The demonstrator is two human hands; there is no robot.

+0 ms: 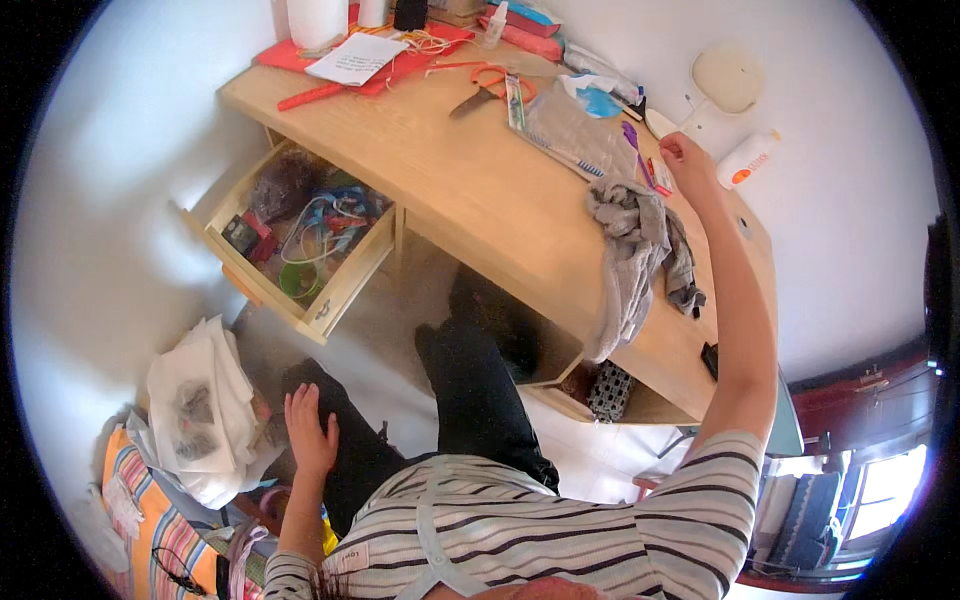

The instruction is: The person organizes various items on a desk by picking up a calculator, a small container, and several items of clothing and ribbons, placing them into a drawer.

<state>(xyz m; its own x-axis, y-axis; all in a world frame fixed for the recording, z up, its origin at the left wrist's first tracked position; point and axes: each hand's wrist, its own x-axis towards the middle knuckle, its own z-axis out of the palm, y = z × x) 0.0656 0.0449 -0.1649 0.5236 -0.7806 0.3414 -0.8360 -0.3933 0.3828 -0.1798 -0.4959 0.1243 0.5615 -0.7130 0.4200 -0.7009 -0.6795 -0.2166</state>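
My right hand point(684, 160) is over the far right of the desk, its fingers curled together. Whatever they may hold is hidden. Close to it lie a small red-and-white packet point(660, 173) and a purple-handled toothbrush-like stick point(632, 140). A white bottle point(748, 160) with an orange mark stands beside that wrist. Nearer to me, a crumpled grey cloth point(632, 245) hangs over the desk edge. My left hand point(312, 428) is low on the left, above my dark trouser leg, fingers stretched out and holding nothing.
An open drawer point(350, 277) with cables and bags juts out at left; another point(560, 400) is partly open near my knees. Scissors point(477, 98), a grey pouch point(570, 130) and a paper pad point(356, 60) lie on the desk point(440, 170). White bags point(200, 410) stand at lower left.
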